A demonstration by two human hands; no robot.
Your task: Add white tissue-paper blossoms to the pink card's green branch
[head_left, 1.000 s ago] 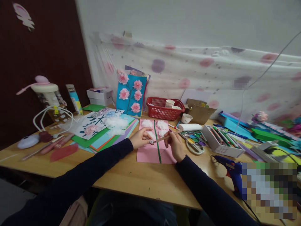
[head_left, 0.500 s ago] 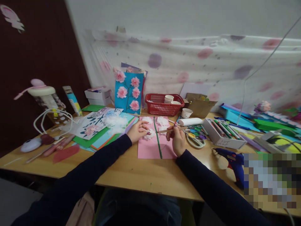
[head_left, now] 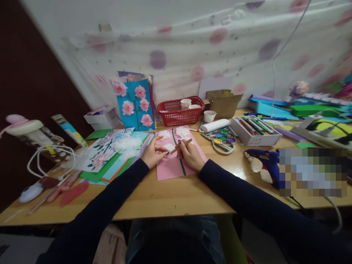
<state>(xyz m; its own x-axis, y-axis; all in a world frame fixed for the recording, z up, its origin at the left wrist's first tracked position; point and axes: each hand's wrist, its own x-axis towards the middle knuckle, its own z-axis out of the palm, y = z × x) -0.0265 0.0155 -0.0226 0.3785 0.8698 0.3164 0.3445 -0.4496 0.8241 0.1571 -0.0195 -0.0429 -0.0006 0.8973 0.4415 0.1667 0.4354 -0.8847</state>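
Observation:
A pink paper sheet lies in front of me, with a green painted stem running down it. Several white cotton tufts sit on its upper part. My right hand grips a slim brown stick, its lower tip pointing left at a cotton tuft. Beside that tuft is my left hand, fingers bent and apart, with the fingertips at the cotton and close to the stick's tip. Whether those fingertips touch the cotton is hard to see.
Coloured papers with loose cotton lie to the left. A blue flower card and a red basket stand behind. Scissors, a box of crayons and a blue glue gun are on the right.
My right hand has moved left across the stem, bringing the stick from the right side to the left tuft. My left hand stays by that tuft. The camera view has shifted.

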